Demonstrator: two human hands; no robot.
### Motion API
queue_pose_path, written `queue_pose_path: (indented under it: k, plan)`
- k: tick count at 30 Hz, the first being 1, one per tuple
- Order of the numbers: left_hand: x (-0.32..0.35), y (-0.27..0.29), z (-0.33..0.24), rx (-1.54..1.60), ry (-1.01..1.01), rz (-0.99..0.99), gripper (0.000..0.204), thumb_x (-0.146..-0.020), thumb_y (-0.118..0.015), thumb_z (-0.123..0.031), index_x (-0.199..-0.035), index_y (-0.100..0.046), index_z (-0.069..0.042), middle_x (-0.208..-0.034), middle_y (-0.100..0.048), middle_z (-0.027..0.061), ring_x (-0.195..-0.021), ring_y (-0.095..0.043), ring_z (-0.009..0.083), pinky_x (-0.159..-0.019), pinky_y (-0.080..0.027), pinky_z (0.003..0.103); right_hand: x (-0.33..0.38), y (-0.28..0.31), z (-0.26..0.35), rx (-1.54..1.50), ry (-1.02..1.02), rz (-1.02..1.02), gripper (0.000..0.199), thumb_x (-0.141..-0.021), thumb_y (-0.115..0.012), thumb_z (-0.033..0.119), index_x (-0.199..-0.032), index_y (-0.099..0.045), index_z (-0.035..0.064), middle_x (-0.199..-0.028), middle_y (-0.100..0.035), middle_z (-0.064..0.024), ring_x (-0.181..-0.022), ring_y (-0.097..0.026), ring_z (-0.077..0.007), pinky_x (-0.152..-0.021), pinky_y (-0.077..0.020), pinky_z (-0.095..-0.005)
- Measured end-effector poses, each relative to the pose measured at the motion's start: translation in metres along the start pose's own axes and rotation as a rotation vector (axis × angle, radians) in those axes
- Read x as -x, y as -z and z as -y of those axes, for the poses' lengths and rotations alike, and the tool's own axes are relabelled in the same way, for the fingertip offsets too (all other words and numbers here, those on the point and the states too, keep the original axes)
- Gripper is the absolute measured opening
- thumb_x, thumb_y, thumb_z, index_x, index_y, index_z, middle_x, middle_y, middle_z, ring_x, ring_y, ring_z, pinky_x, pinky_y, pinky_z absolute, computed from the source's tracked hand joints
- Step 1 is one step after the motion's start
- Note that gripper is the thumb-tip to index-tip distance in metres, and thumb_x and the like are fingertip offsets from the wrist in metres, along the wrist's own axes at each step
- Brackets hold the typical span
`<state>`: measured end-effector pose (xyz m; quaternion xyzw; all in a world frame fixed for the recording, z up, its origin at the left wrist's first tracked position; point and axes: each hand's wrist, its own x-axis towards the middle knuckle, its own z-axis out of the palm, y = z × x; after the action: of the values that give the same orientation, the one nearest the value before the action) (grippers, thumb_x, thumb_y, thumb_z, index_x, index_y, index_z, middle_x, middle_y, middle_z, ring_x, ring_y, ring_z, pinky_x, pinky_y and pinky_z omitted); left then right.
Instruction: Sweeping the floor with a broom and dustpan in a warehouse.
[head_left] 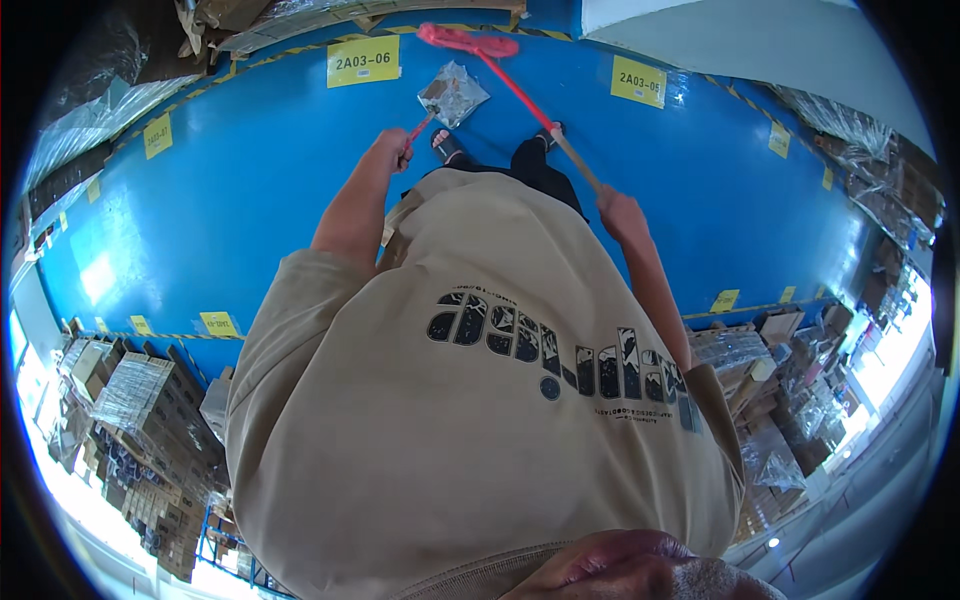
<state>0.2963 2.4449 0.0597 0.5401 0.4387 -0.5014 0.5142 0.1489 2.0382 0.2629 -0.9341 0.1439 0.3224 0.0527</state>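
Note:
My right hand (622, 215) is closed round the tan upper part of a broom stick. The broom (518, 92) slants away to the far left, its red head (468, 42) on the blue floor near the striped line. My left hand (394, 150) grips the short red handle (424, 126) of what looks like a dustpan. At the far end of that handle lies crumpled clear plastic (455, 94), which hides most of the pan. My sandalled feet stand just behind the plastic, between the two hands.
Yellow floor labels (363, 62) line the black-and-yellow tape. Wrapped pallets and cartons (65, 150) stand at the left, with more wrapped goods (885, 175) at the right. A pale, smooth surface (690, 35) rises at the far right. Stacked boxes (140, 395) show behind me.

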Motion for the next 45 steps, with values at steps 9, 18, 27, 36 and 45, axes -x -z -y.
queue_pose_path:
  k: [9, 18, 27, 36, 45]
  plan:
    - [0.003, -0.01, -0.007, -0.03, -0.038, -0.033, 0.017, -0.084, -0.041, -0.019, -0.075, -0.048, -0.006, -0.051, -0.043, 0.0069, -0.039, -0.036, 0.0165, -0.039, -0.03, 0.032, 0.079, 0.06, -0.005, -0.196, 0.102, 0.153, 0.028, -0.085, -0.055, 0.026, -0.106, -0.058, 0.0083, -0.083, -0.061, -0.0208, -0.082, -0.057, -0.0416, -0.067, -0.045, -0.047]
    - [0.0, 0.004, 0.0, -0.061, -0.04, -0.026, 0.018, -0.082, -0.041, -0.019, -0.07, -0.046, -0.006, -0.049, -0.043, 0.0085, -0.037, -0.037, 0.0194, -0.037, -0.029, 0.035, 0.076, 0.077, -0.032, -0.343, -0.098, 0.207, 0.039, -0.085, -0.056, 0.029, -0.119, -0.056, 0.0107, -0.091, -0.062, -0.0221, -0.085, -0.059, -0.0396, -0.07, -0.0469, -0.041]
    - [0.017, 0.013, 0.0, -0.003, 0.011, -0.026, 0.015, -0.084, -0.048, -0.019, -0.072, -0.045, -0.01, -0.048, -0.043, 0.0026, -0.039, -0.035, 0.0135, -0.041, -0.028, 0.03, -0.004, 0.01, -0.005, -0.039, 0.05, -0.027, 0.035, -0.087, -0.05, 0.031, -0.113, -0.055, 0.0088, -0.091, -0.062, -0.0224, -0.086, -0.058, -0.0406, -0.075, -0.0465, -0.0506]
    - [0.011, 0.018, -0.01, 0.021, 0.0, -0.084, 0.015, -0.083, -0.046, -0.018, -0.07, -0.045, -0.01, -0.049, -0.042, 0.0034, -0.039, -0.035, 0.0132, -0.04, -0.028, 0.03, 0.047, 0.032, 0.001, -0.083, 0.259, 0.14, 0.028, -0.086, -0.051, 0.027, -0.106, -0.057, 0.008, -0.088, -0.062, -0.0221, -0.085, -0.058, -0.0407, -0.07, -0.0453, -0.0494]
    - [-0.005, 0.039, -0.003, -0.104, -0.027, -0.078, 0.022, -0.083, -0.044, -0.022, -0.066, -0.047, -0.008, -0.047, -0.042, 0.0064, -0.035, -0.034, 0.0167, -0.035, -0.027, 0.032, 0.083, 0.072, -0.017, -0.3, -0.004, 0.193, 0.035, -0.086, -0.054, 0.03, -0.116, -0.058, 0.013, -0.087, -0.063, -0.0213, -0.084, -0.059, -0.0394, -0.07, -0.0463, -0.0422]
